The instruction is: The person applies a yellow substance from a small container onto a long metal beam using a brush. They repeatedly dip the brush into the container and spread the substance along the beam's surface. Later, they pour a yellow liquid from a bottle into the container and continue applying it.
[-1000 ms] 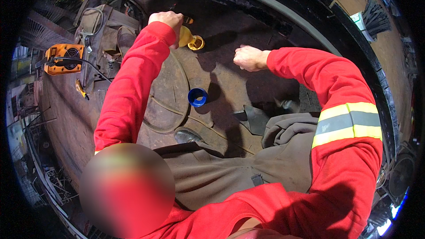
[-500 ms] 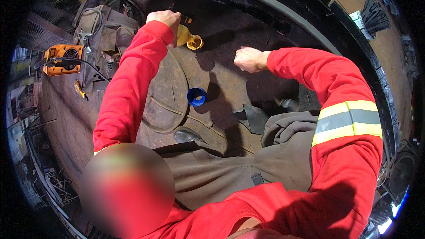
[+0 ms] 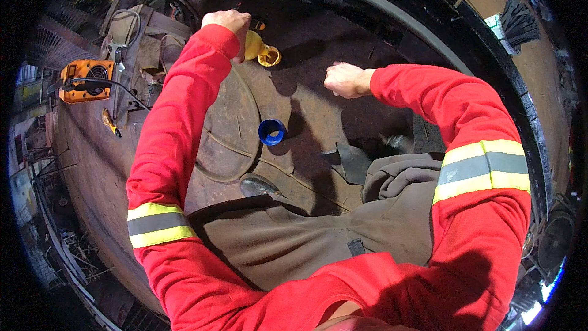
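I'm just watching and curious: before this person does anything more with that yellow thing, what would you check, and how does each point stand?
1. Left hand has a grip on the yellow funnel-like piece: ok, closed around it.
2. Right hand free: cannot tell, it is fisted above the rusty metal surface.
3. Blue cup out of both hands' way: ok, it sits apart, nearer the knees.
4. What the yellow piece's open end meets: cannot tell.
5. Orange device clear of the arms: ok, off to the left.
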Available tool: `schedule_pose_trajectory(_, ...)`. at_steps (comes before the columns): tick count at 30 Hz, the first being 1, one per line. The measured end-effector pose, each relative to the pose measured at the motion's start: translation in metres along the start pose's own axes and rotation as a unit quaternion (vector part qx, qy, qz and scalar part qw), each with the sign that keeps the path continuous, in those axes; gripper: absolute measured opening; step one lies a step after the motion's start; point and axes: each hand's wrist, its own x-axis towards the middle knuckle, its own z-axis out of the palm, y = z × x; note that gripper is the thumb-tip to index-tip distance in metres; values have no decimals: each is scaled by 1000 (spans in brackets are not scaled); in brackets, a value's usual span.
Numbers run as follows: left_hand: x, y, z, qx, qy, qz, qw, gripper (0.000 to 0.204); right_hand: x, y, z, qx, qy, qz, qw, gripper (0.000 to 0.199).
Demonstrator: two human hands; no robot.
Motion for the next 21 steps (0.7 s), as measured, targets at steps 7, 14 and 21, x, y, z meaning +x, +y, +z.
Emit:
schedule_pose_trajectory(7,3,0,-1,2,-24,3,1000,66,-2,0,-1,2,-7,1,1000,9)
schedule_pose_trajectory(14,-3,3,-3,1,11,-6,1000,50,-1,-1,-2,3,-21,13,1000,8)
schedule_pose_trajectory(21,0,2,0,3,-1,5,1000,57,-3,0,-2,-2,-9,-3,1000,10)
